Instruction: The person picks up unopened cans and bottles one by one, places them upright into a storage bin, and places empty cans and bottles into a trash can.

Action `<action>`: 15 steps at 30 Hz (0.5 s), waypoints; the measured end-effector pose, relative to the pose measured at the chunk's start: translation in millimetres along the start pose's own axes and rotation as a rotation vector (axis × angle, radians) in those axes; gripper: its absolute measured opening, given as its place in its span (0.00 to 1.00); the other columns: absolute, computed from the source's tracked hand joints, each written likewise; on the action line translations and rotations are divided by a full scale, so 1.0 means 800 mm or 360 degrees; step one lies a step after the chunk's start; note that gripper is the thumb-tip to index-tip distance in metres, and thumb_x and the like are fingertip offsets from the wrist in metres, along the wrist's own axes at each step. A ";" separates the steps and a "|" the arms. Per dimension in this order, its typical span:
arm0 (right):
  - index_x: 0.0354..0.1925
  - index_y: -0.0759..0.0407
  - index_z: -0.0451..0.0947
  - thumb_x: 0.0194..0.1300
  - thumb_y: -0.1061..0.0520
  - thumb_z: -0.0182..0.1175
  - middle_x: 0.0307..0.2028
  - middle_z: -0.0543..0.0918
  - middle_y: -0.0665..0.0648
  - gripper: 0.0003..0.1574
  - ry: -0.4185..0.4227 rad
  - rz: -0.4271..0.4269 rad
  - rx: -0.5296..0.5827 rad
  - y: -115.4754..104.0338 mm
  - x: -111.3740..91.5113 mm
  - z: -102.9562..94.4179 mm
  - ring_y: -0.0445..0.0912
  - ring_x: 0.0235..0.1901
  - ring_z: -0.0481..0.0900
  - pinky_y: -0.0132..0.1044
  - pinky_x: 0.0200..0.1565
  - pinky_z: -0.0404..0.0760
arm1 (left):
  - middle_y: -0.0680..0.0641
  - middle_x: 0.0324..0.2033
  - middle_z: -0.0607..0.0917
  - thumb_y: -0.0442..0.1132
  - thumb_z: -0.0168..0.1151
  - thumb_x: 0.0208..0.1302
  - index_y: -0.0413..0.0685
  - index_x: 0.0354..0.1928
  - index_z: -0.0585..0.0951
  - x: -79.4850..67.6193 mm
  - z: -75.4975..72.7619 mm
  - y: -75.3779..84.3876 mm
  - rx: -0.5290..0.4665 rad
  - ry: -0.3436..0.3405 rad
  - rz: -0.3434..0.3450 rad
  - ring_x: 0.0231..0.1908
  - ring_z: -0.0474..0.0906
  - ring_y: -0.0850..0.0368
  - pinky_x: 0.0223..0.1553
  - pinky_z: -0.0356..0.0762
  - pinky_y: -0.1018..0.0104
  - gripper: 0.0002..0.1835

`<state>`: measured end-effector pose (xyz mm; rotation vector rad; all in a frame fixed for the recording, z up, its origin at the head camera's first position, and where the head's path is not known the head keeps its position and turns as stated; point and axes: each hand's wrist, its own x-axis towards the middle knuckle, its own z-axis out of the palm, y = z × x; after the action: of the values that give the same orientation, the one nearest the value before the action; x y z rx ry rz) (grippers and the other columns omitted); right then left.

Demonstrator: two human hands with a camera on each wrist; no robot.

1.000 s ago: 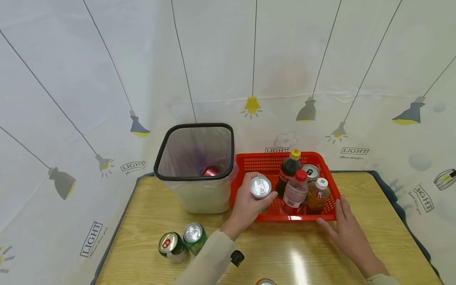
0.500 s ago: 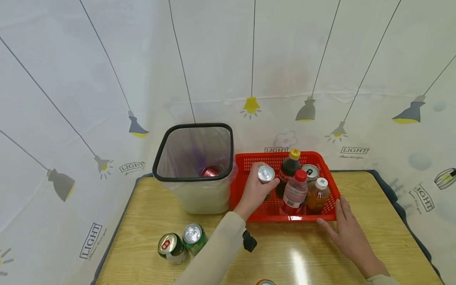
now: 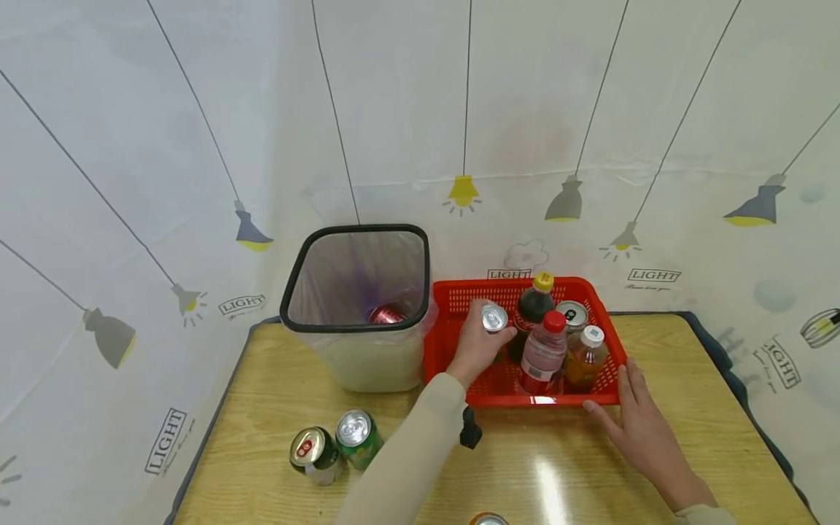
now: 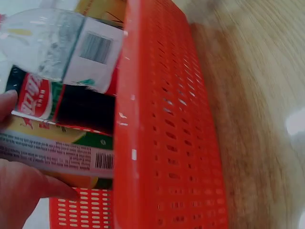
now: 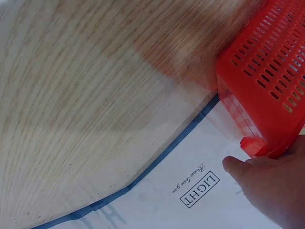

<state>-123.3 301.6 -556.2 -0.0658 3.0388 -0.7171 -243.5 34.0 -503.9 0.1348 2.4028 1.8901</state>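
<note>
Head view: left hand (image 3: 474,343) holds a can (image 3: 494,318) upright inside the red basket (image 3: 508,400)

The can's silver lid faces up towards the camera, so its long axis runs close to vertical. From the left wrist, turned on its side by that camera, the can lies across the frame alongside the cola bottle (image 3: 534,302), their long axes nearly parallel. Its lower end, with a barcode close by, points towards the basket's front wall edge and disappears behind it; whether the base touches the basket floor cannot be told. The left hand is closed round the can, thumb on the bottle side and fingers opposite.

The right hand (image 3: 646,434) lies against the near right corner of the basket, thumb spread from extended fingers.

To the right of the held can, the basket also carries a red-capped bottle (image 3: 543,357), a white-capped bottle (image 3: 586,361) and a silver-topped can (image 3: 573,316), all upright. Left of the basket is a lined bin (image 3: 383,364) with a red can (image 3: 389,314) inside. On the bench (image 3: 269,394), a gold-topped can (image 3: 317,456) and a green can (image 3: 359,439) stand side by side.
</note>
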 end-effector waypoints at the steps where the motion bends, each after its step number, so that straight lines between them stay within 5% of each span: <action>1: 0.79 0.77 0.35 0.73 0.30 0.56 0.79 0.35 0.76 0.68 -0.0009 0.0006 -0.0003 0.000 0.001 0.000 0.76 0.74 0.45 0.76 0.59 0.64 | 0.48 0.51 0.80 0.34 0.73 0.64 0.50 0.60 0.68 0.002 0.001 -0.002 0.0046 0.0024 -0.0001 0.52 0.78 0.53 0.60 0.78 0.55 0.28; 7: 0.79 0.76 0.34 0.73 0.28 0.54 0.79 0.32 0.75 0.69 -0.0040 0.0018 -0.0007 -0.002 0.003 -0.003 0.77 0.74 0.45 0.77 0.59 0.64 | 0.47 0.51 0.80 0.33 0.75 0.62 0.50 0.57 0.69 0.015 0.008 -0.015 0.0201 0.0087 -0.0080 0.53 0.79 0.51 0.62 0.78 0.54 0.27; 15: 0.78 0.76 0.33 0.73 0.26 0.52 0.79 0.30 0.76 0.70 -0.0088 0.0058 -0.0014 0.001 0.003 -0.005 0.78 0.74 0.44 0.77 0.60 0.62 | 0.47 0.46 0.80 0.31 0.77 0.59 0.47 0.54 0.71 0.024 0.017 -0.023 0.0320 0.0036 -0.0087 0.49 0.80 0.52 0.57 0.79 0.57 0.27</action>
<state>-125.7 303.9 -552.8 -0.0296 2.9826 -0.6871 -261.2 44.9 -525.0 0.0594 2.5793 1.6330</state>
